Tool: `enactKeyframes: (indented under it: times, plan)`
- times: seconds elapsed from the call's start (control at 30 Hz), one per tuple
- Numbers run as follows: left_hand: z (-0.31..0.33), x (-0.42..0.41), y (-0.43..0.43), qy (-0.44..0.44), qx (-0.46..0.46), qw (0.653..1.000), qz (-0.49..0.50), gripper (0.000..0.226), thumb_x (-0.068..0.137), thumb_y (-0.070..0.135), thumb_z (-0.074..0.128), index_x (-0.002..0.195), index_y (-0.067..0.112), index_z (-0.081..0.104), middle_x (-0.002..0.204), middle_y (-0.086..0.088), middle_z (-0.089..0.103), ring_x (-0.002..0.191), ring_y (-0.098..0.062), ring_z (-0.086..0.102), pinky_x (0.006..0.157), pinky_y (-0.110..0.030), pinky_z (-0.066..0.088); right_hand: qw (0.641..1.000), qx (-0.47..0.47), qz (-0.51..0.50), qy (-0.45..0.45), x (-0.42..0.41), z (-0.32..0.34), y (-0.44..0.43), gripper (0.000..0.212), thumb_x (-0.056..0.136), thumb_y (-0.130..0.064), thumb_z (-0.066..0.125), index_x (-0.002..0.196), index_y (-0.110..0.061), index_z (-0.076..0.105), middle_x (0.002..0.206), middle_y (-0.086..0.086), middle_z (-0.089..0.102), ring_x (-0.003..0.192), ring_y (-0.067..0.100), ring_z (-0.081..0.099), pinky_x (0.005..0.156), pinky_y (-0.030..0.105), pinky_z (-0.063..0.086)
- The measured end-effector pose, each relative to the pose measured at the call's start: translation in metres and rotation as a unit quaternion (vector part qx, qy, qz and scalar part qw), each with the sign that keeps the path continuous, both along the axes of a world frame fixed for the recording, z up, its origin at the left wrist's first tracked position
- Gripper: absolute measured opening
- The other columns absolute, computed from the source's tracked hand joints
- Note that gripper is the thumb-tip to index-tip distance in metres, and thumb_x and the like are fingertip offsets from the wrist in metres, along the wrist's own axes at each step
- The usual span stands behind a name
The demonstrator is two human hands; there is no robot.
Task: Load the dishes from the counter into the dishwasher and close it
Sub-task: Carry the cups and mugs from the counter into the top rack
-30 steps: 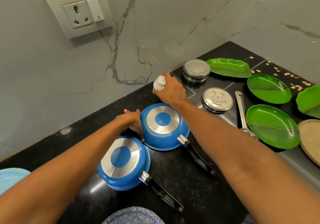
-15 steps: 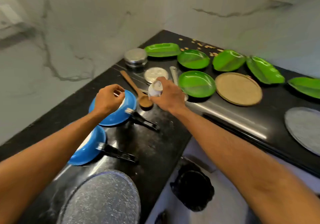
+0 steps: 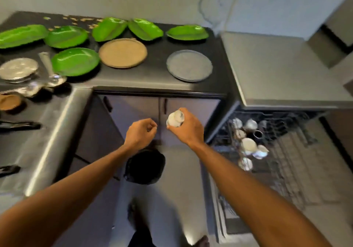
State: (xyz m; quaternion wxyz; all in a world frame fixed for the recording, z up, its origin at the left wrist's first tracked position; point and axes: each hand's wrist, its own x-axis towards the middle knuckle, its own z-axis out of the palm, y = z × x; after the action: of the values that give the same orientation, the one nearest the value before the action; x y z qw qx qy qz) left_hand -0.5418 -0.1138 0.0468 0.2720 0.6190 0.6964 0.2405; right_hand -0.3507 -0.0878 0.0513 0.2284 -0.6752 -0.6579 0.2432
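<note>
Carrying step: our right grip [image 3: 188, 130] clamped a white cup [image 3: 175, 119], our curled left grip [image 3: 140, 134] held we could not tell what; next, the dishwasher rack [image 3: 292, 151] had to offer a free slot.

Arms outstretched (both), left hand [image 3: 140, 133] curled, right hand [image 3: 186, 129] gripping.

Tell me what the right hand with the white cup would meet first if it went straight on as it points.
Most likely the cabinet door under the counter, just beyond the right hand and its cup; the dishwasher rack lies off to its right. Depth is unclear.
</note>
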Motion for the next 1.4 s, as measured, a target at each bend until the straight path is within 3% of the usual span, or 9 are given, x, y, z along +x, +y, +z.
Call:
enactKeyframes:
  times: [0.17, 0.27, 0.47, 0.67, 0.83, 0.97, 1.2, 1.3, 1.4]
  plan:
    - [-0.030, 0.131, -0.041, 0.031, -0.091, 0.994, -0.057, 0.030, 0.085, 0.025, 0.060, 0.057, 0.027, 0.052, 0.067, -0.001, 0.061, 0.083, -0.035, 0.064, 0.070, -0.035, 0.048, 0.996, -0.057, -0.071, 0.009, 0.141, -0.031, -0.061, 0.051, 0.070, -0.056, 0.071, 0.111, -0.033, 0.052, 0.112, -0.002, 0.067, 0.102, 0.029, 0.063, 0.079, 0.037, 0.051]
    - [-0.045, 0.201, -0.060, 0.038, -0.130, 0.987, -0.089, 0.030, 0.085, 0.024, 0.059, 0.055, 0.024, 0.050, 0.068, -0.004, 0.061, 0.082, -0.037, 0.065, 0.067, -0.034, 0.045, 0.989, -0.086, -0.118, 0.010, 0.219, -0.050, -0.094, 0.041, 0.073, -0.052, 0.065, 0.107, -0.033, 0.051, 0.108, -0.001, 0.068, 0.099, 0.030, 0.064, 0.080, 0.040, 0.052]
    - [-0.064, 0.292, -0.061, 0.035, -0.191, 0.969, -0.151, 0.013, 0.084, 0.023, 0.057, 0.076, 0.025, 0.068, 0.081, 0.001, 0.069, 0.080, -0.027, 0.065, 0.071, -0.031, 0.050, 0.965, -0.147, -0.216, 0.020, 0.323, -0.082, -0.135, 0.059, 0.068, -0.051, 0.074, 0.120, -0.035, 0.050, 0.114, -0.001, 0.068, 0.104, 0.029, 0.064, 0.081, 0.038, 0.053]
    - [-0.097, 0.362, -0.025, 0.005, -0.239, 0.956, -0.169, 0.012, 0.090, 0.020, 0.061, 0.101, 0.025, 0.061, 0.096, 0.003, 0.062, 0.087, -0.017, 0.058, 0.072, -0.026, 0.040, 0.938, -0.182, -0.294, 0.026, 0.378, -0.116, -0.133, 0.064, 0.068, -0.041, 0.081, 0.121, -0.034, 0.047, 0.113, -0.001, 0.065, 0.102, 0.027, 0.063, 0.082, 0.039, 0.054]
    - [-0.130, 0.405, 0.008, -0.068, -0.312, 0.943, -0.094, 0.052, 0.090, 0.015, 0.064, 0.136, 0.021, 0.040, 0.092, -0.007, 0.062, 0.072, -0.016, 0.059, 0.056, -0.026, 0.044, 0.921, -0.216, -0.323, 0.029, 0.408, -0.143, -0.107, 0.070, 0.067, -0.028, 0.087, 0.124, -0.033, 0.046, 0.117, 0.003, 0.063, 0.103, 0.027, 0.061, 0.079, 0.035, 0.053]
    - [-0.173, 0.424, 0.040, -0.089, -0.376, 0.922, -0.024, 0.062, 0.084, 0.033, 0.070, 0.135, 0.025, 0.036, 0.116, -0.013, 0.063, 0.100, -0.031, 0.065, 0.082, -0.044, 0.057, 0.908, -0.237, -0.344, 0.040, 0.426, -0.167, -0.079, 0.073, 0.067, -0.025, 0.087, 0.126, -0.033, 0.045, 0.117, 0.002, 0.062, 0.101, 0.026, 0.061, 0.075, 0.033, 0.052]
    - [-0.185, 0.457, 0.057, -0.083, -0.364, 0.927, 0.043, 0.045, 0.091, 0.026, 0.063, 0.127, 0.016, 0.038, 0.112, -0.011, 0.056, 0.095, -0.031, 0.060, 0.081, -0.044, 0.055, 0.889, -0.243, -0.381, 0.075, 0.437, -0.202, -0.038, 0.073, 0.067, -0.023, 0.087, 0.126, -0.031, 0.044, 0.120, 0.002, 0.061, 0.102, 0.029, 0.061, 0.073, 0.033, 0.049]
    - [-0.199, 0.466, 0.057, -0.078, -0.345, 0.933, 0.068, 0.045, 0.094, 0.027, 0.061, 0.130, 0.012, 0.039, 0.108, -0.005, 0.051, 0.099, -0.027, 0.055, 0.078, -0.034, 0.042, 0.886, -0.247, -0.384, 0.078, 0.440, -0.221, -0.030, 0.070, 0.070, -0.022, 0.086, 0.126, -0.030, 0.044, 0.120, 0.003, 0.060, 0.103, 0.029, 0.060, 0.071, 0.030, 0.042]
    - [-0.205, 0.472, 0.059, -0.078, -0.333, 0.933, 0.114, 0.044, 0.097, 0.032, 0.057, 0.134, 0.012, 0.043, 0.109, -0.005, 0.053, 0.104, -0.029, 0.056, 0.079, -0.031, 0.038, 0.881, -0.255, -0.391, 0.083, 0.440, -0.232, -0.027, 0.071, 0.069, -0.023, 0.086, 0.125, -0.031, 0.043, 0.121, 0.003, 0.060, 0.104, 0.030, 0.062, 0.074, 0.033, 0.048]
